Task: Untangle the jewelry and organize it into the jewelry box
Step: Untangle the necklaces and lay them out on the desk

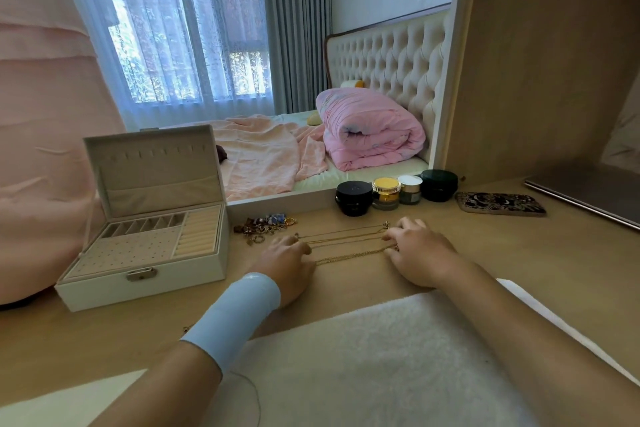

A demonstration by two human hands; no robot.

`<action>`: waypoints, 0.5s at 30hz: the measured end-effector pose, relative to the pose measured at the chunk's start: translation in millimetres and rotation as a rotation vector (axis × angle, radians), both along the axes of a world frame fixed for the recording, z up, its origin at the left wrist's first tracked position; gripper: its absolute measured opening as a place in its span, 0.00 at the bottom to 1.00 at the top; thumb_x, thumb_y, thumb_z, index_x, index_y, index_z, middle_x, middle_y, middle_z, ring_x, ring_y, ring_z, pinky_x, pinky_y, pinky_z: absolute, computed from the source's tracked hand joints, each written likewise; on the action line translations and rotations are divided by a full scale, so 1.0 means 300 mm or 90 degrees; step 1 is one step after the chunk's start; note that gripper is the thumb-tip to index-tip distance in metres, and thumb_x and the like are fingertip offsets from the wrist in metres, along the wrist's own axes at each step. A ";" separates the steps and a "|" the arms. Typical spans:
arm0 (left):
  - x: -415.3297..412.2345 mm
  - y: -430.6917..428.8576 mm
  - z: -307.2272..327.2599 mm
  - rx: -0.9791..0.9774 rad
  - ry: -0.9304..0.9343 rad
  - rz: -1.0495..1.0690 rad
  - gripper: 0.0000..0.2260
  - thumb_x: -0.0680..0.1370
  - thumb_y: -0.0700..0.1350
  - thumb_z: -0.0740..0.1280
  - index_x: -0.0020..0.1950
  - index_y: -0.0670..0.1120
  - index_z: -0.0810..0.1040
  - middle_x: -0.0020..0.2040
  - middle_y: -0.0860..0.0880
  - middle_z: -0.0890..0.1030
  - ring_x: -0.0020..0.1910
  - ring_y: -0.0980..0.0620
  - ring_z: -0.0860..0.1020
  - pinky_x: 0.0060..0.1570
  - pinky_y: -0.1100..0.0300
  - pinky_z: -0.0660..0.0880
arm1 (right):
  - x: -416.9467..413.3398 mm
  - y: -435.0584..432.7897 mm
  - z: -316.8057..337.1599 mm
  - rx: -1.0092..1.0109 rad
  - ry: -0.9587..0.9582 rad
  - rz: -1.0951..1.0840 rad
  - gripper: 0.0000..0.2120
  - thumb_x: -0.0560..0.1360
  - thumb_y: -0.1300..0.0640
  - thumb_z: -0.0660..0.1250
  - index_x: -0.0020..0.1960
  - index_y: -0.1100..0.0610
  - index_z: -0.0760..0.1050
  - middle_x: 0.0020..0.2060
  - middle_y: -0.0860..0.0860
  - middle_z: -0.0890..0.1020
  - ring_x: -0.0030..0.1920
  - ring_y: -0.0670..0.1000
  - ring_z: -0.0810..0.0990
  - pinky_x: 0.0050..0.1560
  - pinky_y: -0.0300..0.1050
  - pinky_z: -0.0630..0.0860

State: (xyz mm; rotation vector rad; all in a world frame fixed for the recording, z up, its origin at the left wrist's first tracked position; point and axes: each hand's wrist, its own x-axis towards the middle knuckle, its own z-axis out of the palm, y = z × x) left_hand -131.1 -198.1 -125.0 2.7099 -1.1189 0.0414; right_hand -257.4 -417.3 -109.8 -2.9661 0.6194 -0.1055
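Left hand (287, 263), right hand (420, 255) grips pinching gold chains (346, 243); trinket pile (265, 224) behind; jars (385, 193), phone (500, 203) beyond; jewelry box (145, 255) left.

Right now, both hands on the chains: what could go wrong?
1. Several gold chains lie close together, stretched between the left hand and right hand. Pulling further apart could tighten any remaining knot.
2. The loose jewelry pile sits just beyond the left hand, so a sweeping chain could snag it.
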 end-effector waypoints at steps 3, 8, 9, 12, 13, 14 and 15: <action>-0.033 0.002 -0.009 0.131 0.109 -0.068 0.29 0.82 0.61 0.50 0.80 0.52 0.51 0.81 0.54 0.49 0.79 0.52 0.46 0.77 0.48 0.50 | -0.012 0.046 -0.023 0.055 0.107 0.000 0.32 0.83 0.38 0.52 0.82 0.51 0.51 0.82 0.52 0.52 0.81 0.55 0.49 0.78 0.57 0.51; -0.053 -0.005 -0.017 0.229 0.177 -0.082 0.33 0.81 0.65 0.43 0.79 0.50 0.37 0.78 0.53 0.34 0.77 0.55 0.36 0.75 0.53 0.38 | -0.025 0.035 -0.061 0.122 0.165 -0.022 0.39 0.81 0.33 0.48 0.82 0.52 0.38 0.81 0.51 0.37 0.80 0.51 0.35 0.79 0.57 0.39; -0.050 -0.015 -0.017 0.228 0.179 -0.078 0.33 0.81 0.65 0.43 0.79 0.50 0.37 0.78 0.53 0.34 0.77 0.55 0.35 0.75 0.52 0.37 | -0.021 0.029 -0.066 0.126 0.162 -0.023 0.39 0.81 0.32 0.47 0.82 0.52 0.38 0.81 0.51 0.36 0.80 0.51 0.34 0.79 0.57 0.39; -0.038 -0.049 -0.027 0.222 0.166 -0.069 0.34 0.80 0.66 0.43 0.79 0.50 0.37 0.78 0.52 0.34 0.76 0.54 0.33 0.75 0.50 0.36 | -0.010 0.007 -0.076 0.129 0.149 -0.030 0.40 0.81 0.32 0.47 0.82 0.52 0.38 0.81 0.51 0.36 0.80 0.51 0.34 0.79 0.57 0.39; -0.035 -0.059 -0.033 0.220 0.162 -0.069 0.34 0.80 0.67 0.43 0.79 0.50 0.37 0.78 0.52 0.33 0.76 0.54 0.33 0.75 0.50 0.36 | -0.006 -0.003 -0.079 0.128 0.145 -0.032 0.40 0.81 0.31 0.47 0.82 0.51 0.38 0.81 0.51 0.35 0.80 0.51 0.34 0.79 0.56 0.39; -0.032 -0.066 -0.037 0.217 0.160 -0.069 0.35 0.80 0.67 0.43 0.79 0.50 0.37 0.78 0.52 0.33 0.76 0.54 0.32 0.76 0.50 0.36 | -0.004 -0.009 -0.080 0.127 0.144 -0.033 0.40 0.81 0.31 0.47 0.82 0.51 0.38 0.81 0.51 0.35 0.80 0.52 0.35 0.79 0.56 0.39; -0.029 -0.071 -0.038 0.215 0.159 -0.070 0.35 0.80 0.67 0.44 0.79 0.50 0.37 0.78 0.52 0.34 0.76 0.54 0.32 0.75 0.50 0.36 | -0.003 -0.013 -0.080 0.126 0.143 -0.034 0.40 0.81 0.32 0.48 0.82 0.51 0.38 0.81 0.51 0.35 0.80 0.52 0.35 0.79 0.56 0.39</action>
